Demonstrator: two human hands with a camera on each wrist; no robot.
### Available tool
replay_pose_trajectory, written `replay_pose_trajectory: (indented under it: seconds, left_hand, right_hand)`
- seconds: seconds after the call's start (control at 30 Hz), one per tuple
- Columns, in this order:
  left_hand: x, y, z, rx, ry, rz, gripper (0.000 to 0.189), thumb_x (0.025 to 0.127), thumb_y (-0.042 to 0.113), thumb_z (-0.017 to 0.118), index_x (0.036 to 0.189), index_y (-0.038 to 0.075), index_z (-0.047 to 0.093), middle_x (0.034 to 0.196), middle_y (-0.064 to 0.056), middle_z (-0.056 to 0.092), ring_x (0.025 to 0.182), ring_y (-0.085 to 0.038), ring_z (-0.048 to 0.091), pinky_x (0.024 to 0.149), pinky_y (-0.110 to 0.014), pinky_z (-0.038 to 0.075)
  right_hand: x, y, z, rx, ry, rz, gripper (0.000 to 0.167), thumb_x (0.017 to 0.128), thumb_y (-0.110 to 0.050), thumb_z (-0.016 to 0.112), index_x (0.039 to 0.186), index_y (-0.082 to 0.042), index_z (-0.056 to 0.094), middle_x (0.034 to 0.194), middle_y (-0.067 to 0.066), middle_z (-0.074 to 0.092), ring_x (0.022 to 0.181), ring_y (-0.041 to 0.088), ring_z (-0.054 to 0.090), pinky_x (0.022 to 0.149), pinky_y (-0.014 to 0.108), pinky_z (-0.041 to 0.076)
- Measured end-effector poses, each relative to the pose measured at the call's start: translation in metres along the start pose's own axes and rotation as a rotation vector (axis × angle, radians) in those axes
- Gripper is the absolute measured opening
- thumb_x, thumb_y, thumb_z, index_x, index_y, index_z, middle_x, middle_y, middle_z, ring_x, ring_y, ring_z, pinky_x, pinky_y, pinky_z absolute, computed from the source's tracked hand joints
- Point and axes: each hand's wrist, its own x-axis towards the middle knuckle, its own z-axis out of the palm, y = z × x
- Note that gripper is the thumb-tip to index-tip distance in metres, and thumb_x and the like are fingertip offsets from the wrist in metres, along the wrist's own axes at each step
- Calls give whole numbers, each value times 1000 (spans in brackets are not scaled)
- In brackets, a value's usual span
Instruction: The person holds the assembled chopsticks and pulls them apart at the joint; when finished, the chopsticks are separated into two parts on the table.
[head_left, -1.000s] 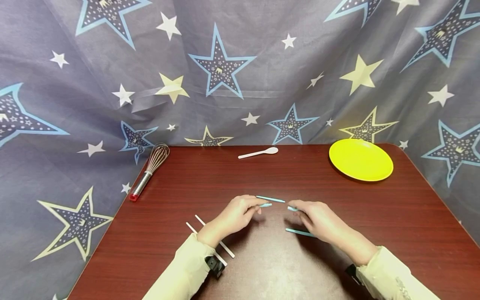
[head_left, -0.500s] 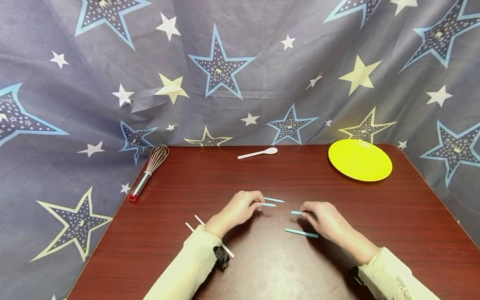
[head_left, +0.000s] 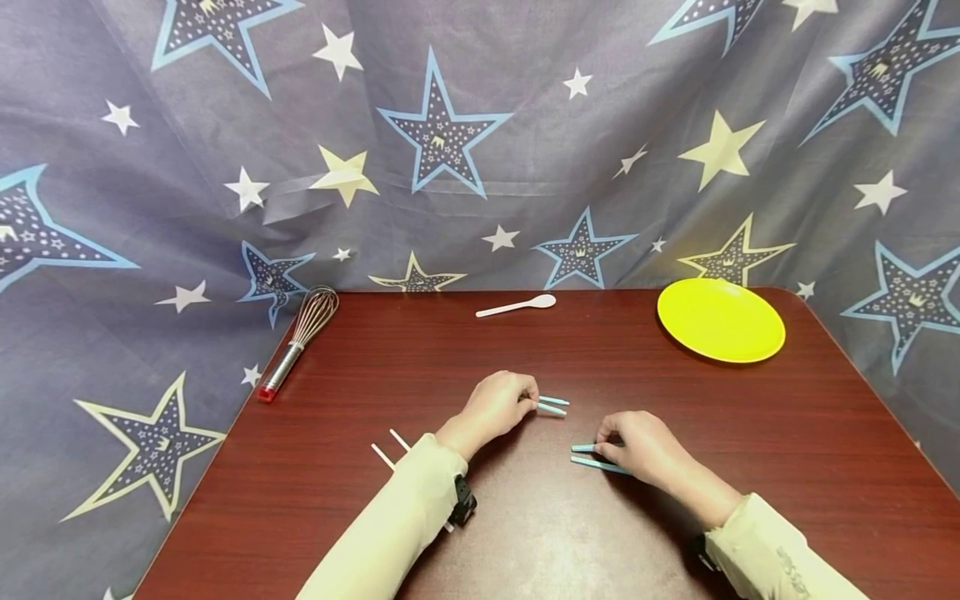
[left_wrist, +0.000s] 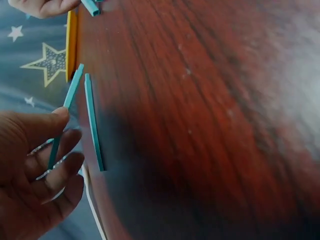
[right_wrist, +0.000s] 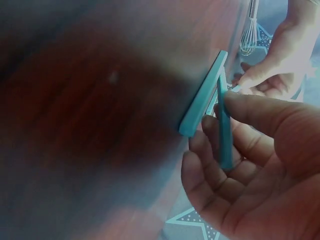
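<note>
While your left hand [head_left: 495, 406] pinches first blue stick [left_wrist: 73, 88] between thumb and fingers, your right hand [head_left: 643, 443] pinches second blue stick [right_wrist: 226, 142]. Both probably light, stiff, slightly slippery, not fragile; best held mid-length. Slim, straight, flat-sided; first has narrower tip. Third blue stick [left_wrist: 93, 120] lies just beyond first; fourth blue stick [head_left: 598, 465] just nearer you than second, on red-brown table [head_left: 375, 358].

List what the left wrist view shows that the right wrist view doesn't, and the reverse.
Only the left wrist view: the yellow plate, seen edge-on, and what is probably the white spoon.

Only the right wrist view: the whisk.

Both: the left hand, the right hand, blue sticks, the table and the star-patterned curtain.
</note>
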Motion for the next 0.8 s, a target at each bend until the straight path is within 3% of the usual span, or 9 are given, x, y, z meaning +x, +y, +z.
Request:
replay_pose_trajectory:
  seconds: [0.2,0.4,0.8]
  left_hand:
    - [10,1,5,75,-10,-18,5,84,22,76,82,21,72,82,8,57,91,-17,58,72,-31,48]
    - [14,0,6,120,-28,-26,6,84,25,77,82,24,72,86,9,62,93,-16,58,74,-32,49]
    - [14,-5,9,193,-4,55,8,82,25,78,78,24,72,85,8,65,87,-17,58,76,-32,49]
  right_hand:
    - [1,-2,2,2,-49,53,22,77,-15,79,68,-24,62,64,-15,52,59,6,43,57,30,38]
    - [2,2,3,17,-74,46,20,77,-16,80,69,-24,63,64,-15,52,60,5,43,57,29,38]
    - [1,3,0,38,-109,15,16,77,-11,79,73,-21,67,67,-15,56,63,4,46,61,28,40]
